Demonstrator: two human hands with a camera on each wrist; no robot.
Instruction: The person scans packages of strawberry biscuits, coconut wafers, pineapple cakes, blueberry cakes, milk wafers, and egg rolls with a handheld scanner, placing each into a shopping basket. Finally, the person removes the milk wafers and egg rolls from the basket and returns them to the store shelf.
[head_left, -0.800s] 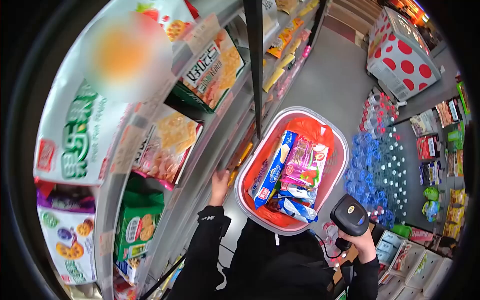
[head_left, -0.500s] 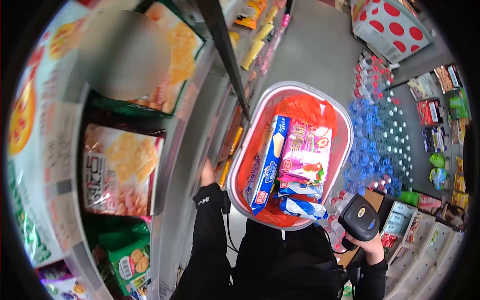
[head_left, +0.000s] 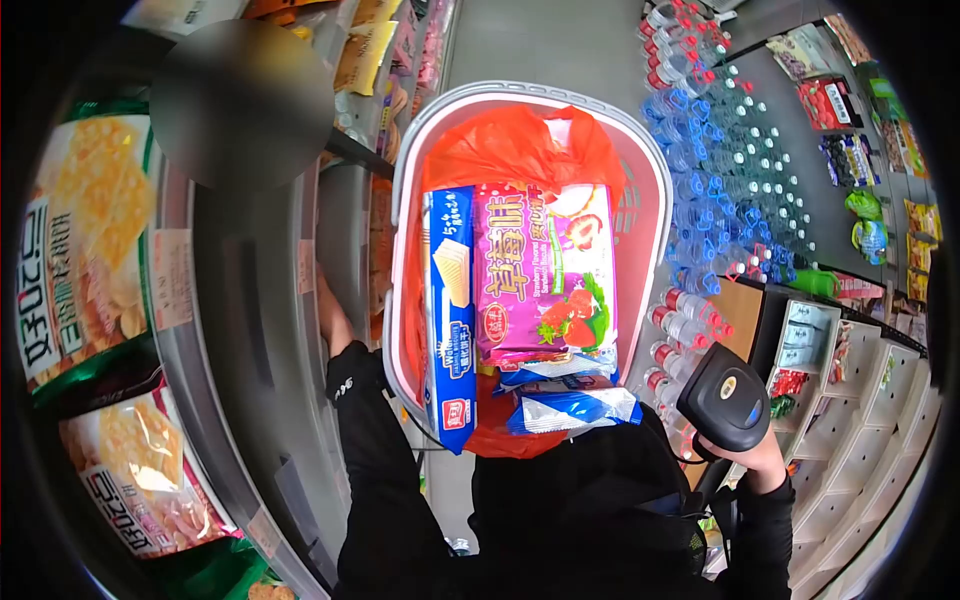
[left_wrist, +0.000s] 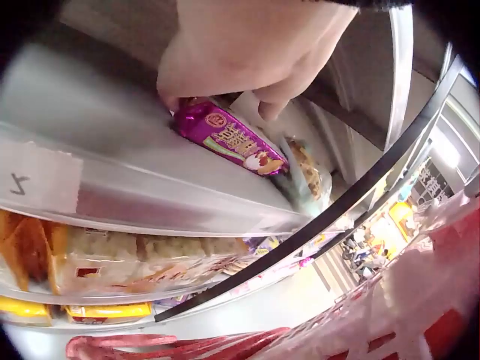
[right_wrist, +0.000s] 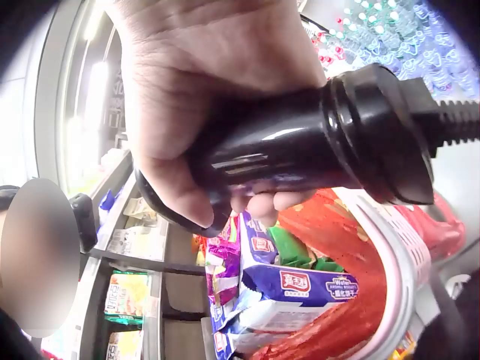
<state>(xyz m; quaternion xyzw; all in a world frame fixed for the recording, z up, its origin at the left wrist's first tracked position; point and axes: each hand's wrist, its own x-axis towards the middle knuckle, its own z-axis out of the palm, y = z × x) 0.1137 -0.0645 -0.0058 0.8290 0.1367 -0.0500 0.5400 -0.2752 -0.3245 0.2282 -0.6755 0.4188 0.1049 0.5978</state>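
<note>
In the left wrist view my left hand (left_wrist: 251, 49) reaches onto a grey shelf (left_wrist: 90, 142), its fingers at a purple biscuit pack (left_wrist: 234, 142); one fingertip curls at the pack's left end, another digit is behind it. My right hand (right_wrist: 210, 64) grips the handle of a black barcode scanner (right_wrist: 262, 142); its head faces up in the head view. Between my arms is a pink basket (head_left: 657, 235) lined with a red bag (head_left: 500, 145). Inside lie a strawberry sandwich biscuit pack (head_left: 540, 270), a blue wafer pack (head_left: 450, 330) and blue-white packs (head_left: 570, 408).
Cracker packs (head_left: 95, 250) fill the near shelf on the left, and a black post (left_wrist: 375, 180) rises at the shelf's edge. Bottled drinks (head_left: 690, 180) stand on the floor to the right, with white bins (head_left: 850, 400) behind the scanner.
The head view has shifted, so the basket looks larger and nearer. My left hand has gone farther in among the shelves. The right hand still holds the scanner.
</note>
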